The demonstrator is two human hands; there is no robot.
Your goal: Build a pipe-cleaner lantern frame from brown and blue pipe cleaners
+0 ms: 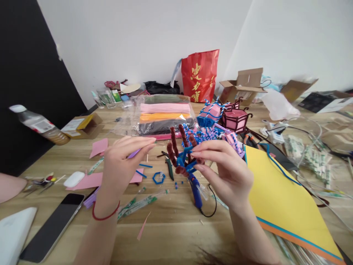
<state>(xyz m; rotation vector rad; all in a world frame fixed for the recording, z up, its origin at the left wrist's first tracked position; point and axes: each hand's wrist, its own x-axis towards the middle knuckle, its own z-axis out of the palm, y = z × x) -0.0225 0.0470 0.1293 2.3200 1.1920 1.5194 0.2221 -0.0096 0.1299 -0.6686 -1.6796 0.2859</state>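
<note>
Head view showed the left hand [121,167], its grip pinched on a short purple strip [134,153] that pointed rightward at the brown-and-blue pipe-cleaner figure [180,158]. The figure stood upright above the wooden worktop [171,224], clamped by the grip of the right hand [228,173].

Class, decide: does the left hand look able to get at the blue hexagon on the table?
Probably yes: the blue hexagon lies uncovered just beside the left hand, though that hand pinches a purple strip.
</note>
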